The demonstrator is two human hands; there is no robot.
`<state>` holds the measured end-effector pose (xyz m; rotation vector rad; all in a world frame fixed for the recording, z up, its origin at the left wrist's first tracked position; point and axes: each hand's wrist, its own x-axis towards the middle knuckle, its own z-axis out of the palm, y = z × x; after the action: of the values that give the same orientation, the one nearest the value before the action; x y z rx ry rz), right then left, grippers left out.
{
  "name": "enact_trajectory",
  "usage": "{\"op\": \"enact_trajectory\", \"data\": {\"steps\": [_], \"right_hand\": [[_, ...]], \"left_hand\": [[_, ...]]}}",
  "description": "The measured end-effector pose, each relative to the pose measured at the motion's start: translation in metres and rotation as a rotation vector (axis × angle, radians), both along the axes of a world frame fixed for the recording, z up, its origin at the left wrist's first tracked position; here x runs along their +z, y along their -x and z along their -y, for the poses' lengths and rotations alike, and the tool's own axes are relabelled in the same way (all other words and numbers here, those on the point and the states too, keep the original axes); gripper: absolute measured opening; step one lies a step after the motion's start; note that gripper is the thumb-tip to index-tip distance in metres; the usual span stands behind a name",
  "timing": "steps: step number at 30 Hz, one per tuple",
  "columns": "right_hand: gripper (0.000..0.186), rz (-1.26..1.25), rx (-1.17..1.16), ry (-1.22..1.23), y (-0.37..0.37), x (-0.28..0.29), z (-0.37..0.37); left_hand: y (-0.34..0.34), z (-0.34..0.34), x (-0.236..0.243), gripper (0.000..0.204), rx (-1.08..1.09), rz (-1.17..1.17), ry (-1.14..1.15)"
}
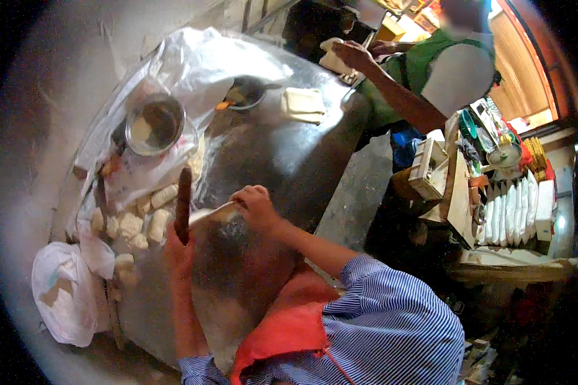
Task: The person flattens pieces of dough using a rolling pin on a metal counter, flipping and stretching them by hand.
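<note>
My left hand [180, 250] is closed round a dark wooden rolling pin [184, 199], which points away from me. From beside that hand a pale strip of dough [212, 215] stretches to my right hand [255, 205], whose fingers are closed on its far end. Whether my left fingers also grip the strip is hard to see. Both hands are over the dark worktop [250, 154]. Left of them lie several lumps of dough, among them a round lump [131, 224] and a longer piece [158, 226].
A metal pot [154, 125] stands at the far left, near a small dark pan [245, 93] and a folded flat dough sheet [303, 104]. A white plastic bag [64, 292] sits at the left edge. Far right, another person in green holds a pale flat piece [334, 58].
</note>
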<state>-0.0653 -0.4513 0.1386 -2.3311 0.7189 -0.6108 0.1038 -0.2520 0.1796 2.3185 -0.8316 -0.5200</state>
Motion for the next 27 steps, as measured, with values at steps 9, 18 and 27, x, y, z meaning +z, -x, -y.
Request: {"op": "enact_trajectory", "data": {"steps": [9, 18, 27], "right_hand": [[0.023, -0.134, -0.202, -0.144, 0.039, -0.024, 0.064], [0.033, -0.023, 0.698, 0.071, -0.150, -0.077, -0.076], [0.024, -0.447, 0.625, 0.179, -0.244, -0.084, -0.130]], "left_hand": [[0.038, -0.068, -0.066, 0.049, -0.140, 0.087, -0.010], [0.109, -0.221, -0.151, 0.047, 0.558, 0.628, -0.635], [0.117, -0.231, -0.172, 0.053, 0.656, 0.410, -0.695]]}}
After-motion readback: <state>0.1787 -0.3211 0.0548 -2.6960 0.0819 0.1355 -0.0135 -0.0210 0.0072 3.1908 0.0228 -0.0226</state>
